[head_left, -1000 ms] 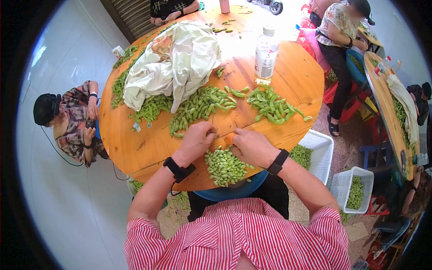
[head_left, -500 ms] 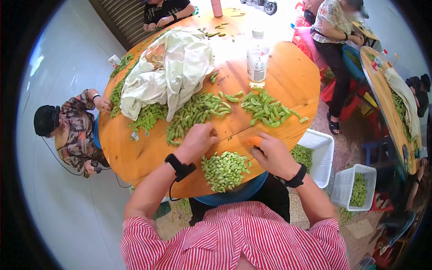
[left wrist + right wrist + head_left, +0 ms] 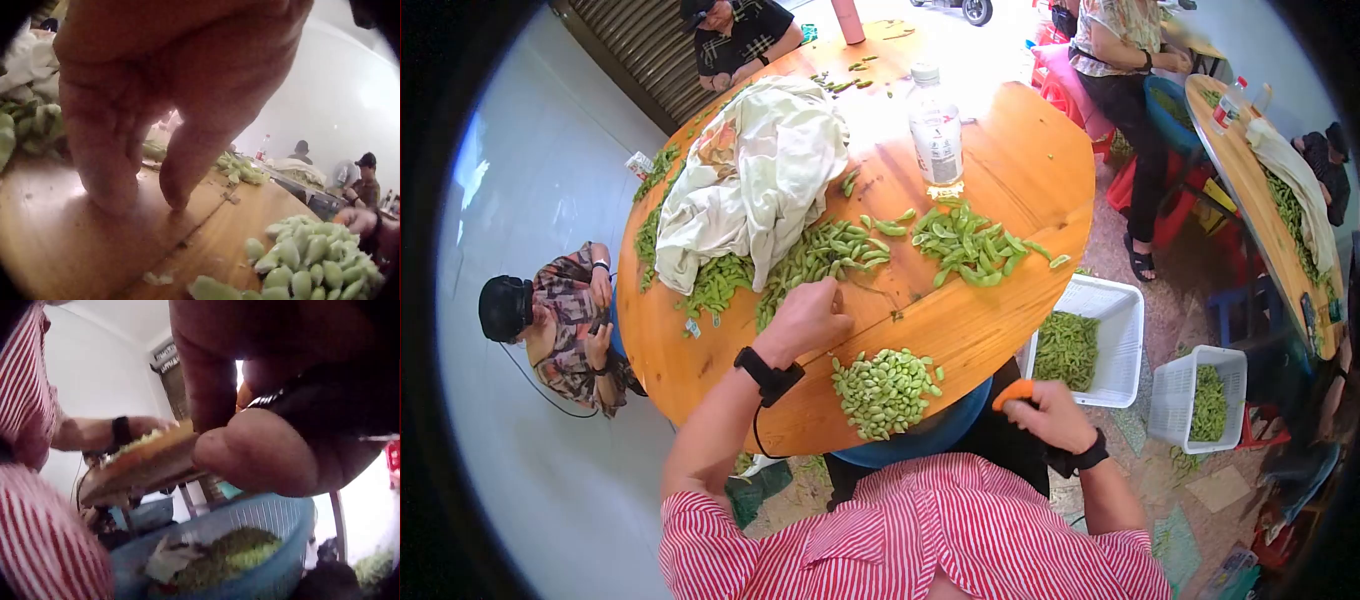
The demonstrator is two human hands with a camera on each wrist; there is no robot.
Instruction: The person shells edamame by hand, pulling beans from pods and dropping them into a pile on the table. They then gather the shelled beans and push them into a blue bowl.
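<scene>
On my head feed, the left hand (image 3: 808,320) is over the varnished wooden table (image 3: 1000,150), between a mound of long, bumpy green pods (image 3: 825,252) and a heap of smooth, plump, pale shelled beans (image 3: 887,393) near the rounded edge. A creased off-white cloth (image 3: 755,180) lies against the pods; a looser scatter of pods (image 3: 975,243) sits by a clear plastic bottle (image 3: 935,125). I have the right hand (image 3: 1058,415) out past the table edge, with a bright orange piece (image 3: 1013,392) at its fingers, near a white lattice-sided crate (image 3: 1122,300). The left wrist feed gives me what the head one hides: thumb and fingers point down at the wood grain, a gap between them, their tips at the surface beside a dark seam; I can't tell whether they touch it. The beans' rounded, glossy skins show closer here too. My right wrist feed has the fingers bent, thumb and fingertip near each other, blurred and dark; whether they pinch anything, or hold or wear the orange piece, I can't tell. Below them it shows the slotted wall of a blue plastic basket (image 3: 300,515) and the green matter (image 3: 247,553) inside, mostly out of sight from the head.
</scene>
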